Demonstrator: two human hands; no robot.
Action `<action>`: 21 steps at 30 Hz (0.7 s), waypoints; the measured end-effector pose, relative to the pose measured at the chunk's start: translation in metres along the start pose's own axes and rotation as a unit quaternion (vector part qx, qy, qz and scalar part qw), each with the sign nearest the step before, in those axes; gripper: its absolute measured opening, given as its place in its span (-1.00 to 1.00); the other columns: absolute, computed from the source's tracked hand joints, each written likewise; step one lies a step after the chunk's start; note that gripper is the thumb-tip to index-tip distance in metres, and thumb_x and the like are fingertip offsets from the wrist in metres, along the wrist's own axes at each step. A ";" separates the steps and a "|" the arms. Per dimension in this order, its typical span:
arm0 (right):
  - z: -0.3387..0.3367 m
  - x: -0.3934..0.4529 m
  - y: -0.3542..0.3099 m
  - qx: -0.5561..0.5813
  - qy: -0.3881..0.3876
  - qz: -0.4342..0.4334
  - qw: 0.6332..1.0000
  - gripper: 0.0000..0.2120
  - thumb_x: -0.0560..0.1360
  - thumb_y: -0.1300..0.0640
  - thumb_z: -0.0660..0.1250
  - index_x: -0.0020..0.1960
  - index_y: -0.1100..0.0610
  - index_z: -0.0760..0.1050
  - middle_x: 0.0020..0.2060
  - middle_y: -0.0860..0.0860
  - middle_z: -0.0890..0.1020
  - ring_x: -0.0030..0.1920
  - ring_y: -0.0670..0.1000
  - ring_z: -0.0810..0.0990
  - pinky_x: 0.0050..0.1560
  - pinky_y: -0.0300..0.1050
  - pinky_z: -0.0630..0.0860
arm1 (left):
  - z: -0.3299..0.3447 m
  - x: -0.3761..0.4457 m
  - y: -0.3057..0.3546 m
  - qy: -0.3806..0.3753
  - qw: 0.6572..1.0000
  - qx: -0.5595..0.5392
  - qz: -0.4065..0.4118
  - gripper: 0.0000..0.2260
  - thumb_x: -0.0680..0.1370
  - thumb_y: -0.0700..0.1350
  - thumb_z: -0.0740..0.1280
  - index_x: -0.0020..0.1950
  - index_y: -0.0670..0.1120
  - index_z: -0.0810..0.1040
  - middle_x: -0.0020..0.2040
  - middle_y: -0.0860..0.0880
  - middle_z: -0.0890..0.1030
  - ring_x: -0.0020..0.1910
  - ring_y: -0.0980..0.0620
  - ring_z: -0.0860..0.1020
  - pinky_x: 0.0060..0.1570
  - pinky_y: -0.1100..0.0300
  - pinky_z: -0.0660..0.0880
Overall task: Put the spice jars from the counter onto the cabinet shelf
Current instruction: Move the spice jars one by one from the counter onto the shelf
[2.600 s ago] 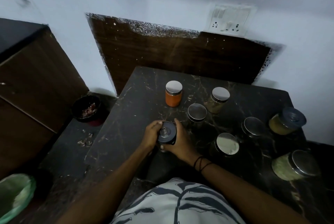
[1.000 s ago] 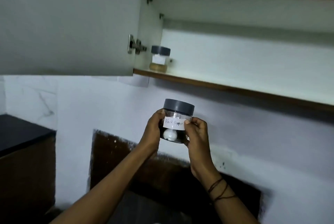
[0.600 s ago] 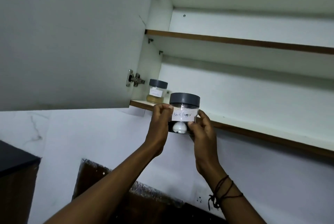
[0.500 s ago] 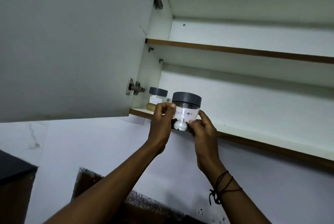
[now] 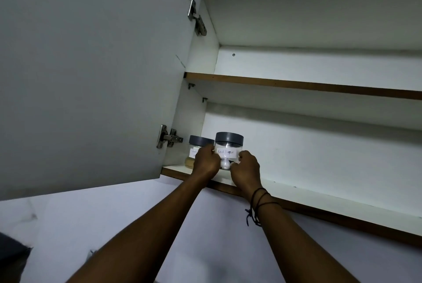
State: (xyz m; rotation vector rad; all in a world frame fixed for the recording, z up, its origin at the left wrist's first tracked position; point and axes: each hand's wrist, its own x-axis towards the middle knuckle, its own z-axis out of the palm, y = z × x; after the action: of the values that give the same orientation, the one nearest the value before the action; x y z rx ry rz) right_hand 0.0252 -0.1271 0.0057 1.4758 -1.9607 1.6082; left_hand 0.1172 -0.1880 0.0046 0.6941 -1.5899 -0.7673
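Since the Black Pepper jar [image 5: 229, 150] is going down on the lowest cabinet shelf [image 5: 303, 189], both hands are curling round it: left hand [image 5: 206, 162] on its left side, right hand [image 5: 246, 172] on its right, keeping the label facing out. It's sitting upright just right of the grey-lidded jar [image 5: 198, 150] near the open door [image 5: 91, 72]. Versus half a second ago, the jar is now further in over the shelf, not at its front edge.
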 end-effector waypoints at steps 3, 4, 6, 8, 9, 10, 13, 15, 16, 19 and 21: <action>0.008 0.016 0.001 -0.034 -0.042 -0.005 0.999 -0.70 0.48 0.27 0.31 0.19 0.31 0.45 0.17 0.24 0.55 0.14 0.23 0.55 0.00 -0.11 0.44 | 0.002 0.014 -0.006 -0.016 0.999 0.030 -0.010 -0.79 0.55 -0.31 0.18 0.11 -0.22 0.54 0.06 -0.19 0.62 -0.03 -0.11 0.56 -0.13 0.17 0.42; 0.009 0.019 0.002 -0.037 -0.054 0.002 0.998 -0.67 0.48 0.27 0.32 0.23 0.31 0.43 0.20 0.24 0.54 0.17 0.22 0.54 0.00 -0.13 0.43 | 0.002 0.018 -0.007 -0.025 0.999 0.044 -0.010 -0.79 0.54 -0.31 0.19 0.11 -0.23 0.54 0.07 -0.21 0.62 -0.01 -0.13 0.57 -0.12 0.16 0.42; 0.014 0.025 0.005 -0.030 -0.082 0.018 0.996 -0.61 0.48 0.27 0.33 0.29 0.30 0.41 0.23 0.23 0.54 0.20 0.20 0.54 0.07 -0.13 0.45 | 0.002 0.023 -0.010 -0.044 0.997 0.070 -0.010 -0.76 0.50 -0.33 0.21 0.13 -0.28 0.53 0.09 -0.26 0.62 0.07 -0.22 0.59 -0.05 0.09 0.49; 0.017 0.030 0.008 -0.014 -0.117 0.040 0.992 -0.57 0.47 0.27 0.36 0.31 0.31 0.40 0.22 0.24 0.55 0.20 0.21 0.55 0.13 -0.06 0.51 | 0.004 0.026 -0.013 -0.063 0.993 0.099 -0.014 -0.71 0.47 -0.35 0.26 0.19 -0.29 0.52 0.14 -0.27 0.60 0.13 -0.24 0.58 0.10 0.01 0.54; 0.017 0.032 0.009 -0.011 -0.134 0.050 0.990 -0.57 0.47 0.27 0.36 0.31 0.33 0.40 0.21 0.26 0.56 0.19 0.22 0.56 0.12 -0.03 0.53 | 0.005 0.027 -0.013 -0.072 0.990 0.117 -0.018 -0.68 0.45 -0.36 0.28 0.21 -0.29 0.50 0.17 -0.26 0.58 0.15 -0.24 0.57 0.13 0.01 0.54; 0.017 0.033 0.010 -0.011 -0.147 0.058 0.987 -0.58 0.47 0.27 0.36 0.29 0.35 0.40 0.20 0.27 0.57 0.16 0.21 0.58 0.06 -0.03 0.52 | 0.006 0.027 -0.014 -0.082 0.987 0.136 -0.022 -0.66 0.44 -0.36 0.30 0.22 -0.28 0.49 0.19 -0.24 0.56 0.16 -0.22 0.56 0.09 0.05 0.53; 0.017 0.033 0.011 -0.022 -0.158 0.067 0.985 -0.60 0.47 0.28 0.33 0.27 0.37 0.42 0.10 0.24 0.59 -0.02 0.11 0.52 -0.09 -0.12 0.42 | 0.007 0.027 -0.014 -0.106 0.979 0.172 -0.030 -0.74 0.44 -0.35 0.32 0.09 -0.19 0.43 0.16 -0.21 0.55 0.03 -0.13 0.51 -0.05 0.14 0.44; 0.017 0.031 0.010 -0.029 -0.162 0.067 0.984 -0.65 0.48 0.28 0.32 0.24 0.35 0.46 0.07 0.23 0.60 -0.04 0.10 0.51 -0.06 -0.09 0.46 | 0.006 0.025 -0.015 -0.112 0.976 0.185 -0.032 -0.78 0.46 -0.33 0.31 0.05 -0.15 0.40 0.15 -0.21 0.55 -0.02 -0.10 0.46 -0.07 0.14 0.40; 0.017 0.030 0.010 -0.028 -0.163 0.066 0.984 -0.68 0.49 0.29 0.32 0.22 0.35 0.49 0.07 0.23 0.61 -0.04 0.11 0.53 -0.03 -0.06 0.50 | 0.006 0.024 -0.016 -0.113 0.975 0.189 -0.031 -0.79 0.47 -0.32 0.30 0.07 -0.16 0.42 0.16 -0.22 0.56 -0.01 -0.10 0.47 -0.06 0.15 0.40; 0.014 0.024 0.008 -0.032 -0.147 0.057 0.987 -0.73 0.49 0.28 0.32 0.18 0.30 0.53 0.12 0.24 0.63 0.06 0.18 0.61 0.04 -0.03 0.54 | 0.006 0.017 -0.017 -0.103 0.976 0.189 -0.023 -0.81 0.52 -0.27 0.28 0.13 -0.21 0.46 0.16 -0.23 0.57 0.10 -0.17 0.53 -0.04 0.15 0.40; 0.008 0.017 0.005 -0.043 -0.114 0.044 0.992 -0.75 0.47 0.25 0.32 0.15 0.26 0.53 0.09 0.19 0.63 0.08 0.19 0.61 -0.02 -0.09 0.53 | 0.003 0.009 -0.014 -0.072 0.982 0.173 0.008 -0.93 0.54 -0.26 0.24 0.01 -0.19 0.46 0.11 -0.24 0.59 0.12 -0.21 0.55 -0.07 0.16 0.38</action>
State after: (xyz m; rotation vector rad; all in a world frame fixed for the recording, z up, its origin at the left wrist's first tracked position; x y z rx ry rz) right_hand 0.0161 -0.1441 0.0112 1.6227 -2.2143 1.4230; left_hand 0.1131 -0.2031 -0.0015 0.8887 -1.8838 -0.5433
